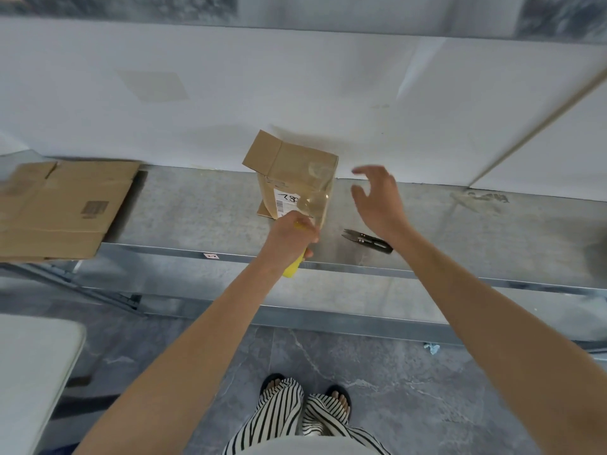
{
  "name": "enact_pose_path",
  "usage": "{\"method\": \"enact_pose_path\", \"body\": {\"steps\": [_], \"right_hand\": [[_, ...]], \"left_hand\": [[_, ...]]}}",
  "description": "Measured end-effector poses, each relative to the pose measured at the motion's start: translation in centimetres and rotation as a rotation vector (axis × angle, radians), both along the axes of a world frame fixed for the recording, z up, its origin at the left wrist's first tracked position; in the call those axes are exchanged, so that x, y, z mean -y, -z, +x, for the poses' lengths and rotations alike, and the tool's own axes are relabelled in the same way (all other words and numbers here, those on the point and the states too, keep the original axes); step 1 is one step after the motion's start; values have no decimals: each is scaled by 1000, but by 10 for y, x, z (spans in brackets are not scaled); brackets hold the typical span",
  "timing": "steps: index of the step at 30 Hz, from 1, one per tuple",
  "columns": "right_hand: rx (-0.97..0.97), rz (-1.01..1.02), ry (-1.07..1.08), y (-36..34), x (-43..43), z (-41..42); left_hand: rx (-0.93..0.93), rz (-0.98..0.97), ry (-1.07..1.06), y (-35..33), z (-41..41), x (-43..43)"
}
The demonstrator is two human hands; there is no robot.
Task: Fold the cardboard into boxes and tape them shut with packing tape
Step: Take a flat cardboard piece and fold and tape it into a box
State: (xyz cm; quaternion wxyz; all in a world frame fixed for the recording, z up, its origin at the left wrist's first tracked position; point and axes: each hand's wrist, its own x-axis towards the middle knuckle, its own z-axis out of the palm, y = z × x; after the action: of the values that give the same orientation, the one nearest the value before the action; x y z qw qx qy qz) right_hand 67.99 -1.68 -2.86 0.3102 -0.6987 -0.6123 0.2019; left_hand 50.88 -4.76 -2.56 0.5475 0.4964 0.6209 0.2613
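A small brown cardboard box (pixel 295 165) stands upright on the metal bench (pixel 197 211), with a flap sticking out at its top left and a white label on its front. My left hand (pixel 289 234) grips a yellow-handled tape dispenser (pixel 292 269) just in front of the box. A clear strip of tape (pixel 317 195) runs from the dispenser up the box's right front. My right hand (pixel 377 198) hovers to the right of the box, fingers spread and holding nothing.
Black thread snips (pixel 368 240) lie on the bench right of the box, under my right wrist. A flattened cardboard sheet (pixel 62 208) overhangs the bench at left. A white wall backs the bench. A white table corner (pixel 36 372) sits at lower left.
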Motion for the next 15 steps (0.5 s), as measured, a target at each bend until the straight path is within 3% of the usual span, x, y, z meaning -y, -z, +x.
{"method": "enact_pose_path", "body": {"steps": [3, 6, 9, 15], "right_hand": [[-53, 87, -149, -32, -25, -22], [28, -75, -339, -35, -37, -37], [-28, -150, -334, -31, -38, -36], [225, -164, -271, -36, -31, -27]], "left_hand": [[-242, 109, -3, 6, -2, 2], [-333, 154, -9, 10, -6, 6], [-410, 200, 4, 12, -16, 9], [-509, 250, 35, 12, -54, 6]]}}
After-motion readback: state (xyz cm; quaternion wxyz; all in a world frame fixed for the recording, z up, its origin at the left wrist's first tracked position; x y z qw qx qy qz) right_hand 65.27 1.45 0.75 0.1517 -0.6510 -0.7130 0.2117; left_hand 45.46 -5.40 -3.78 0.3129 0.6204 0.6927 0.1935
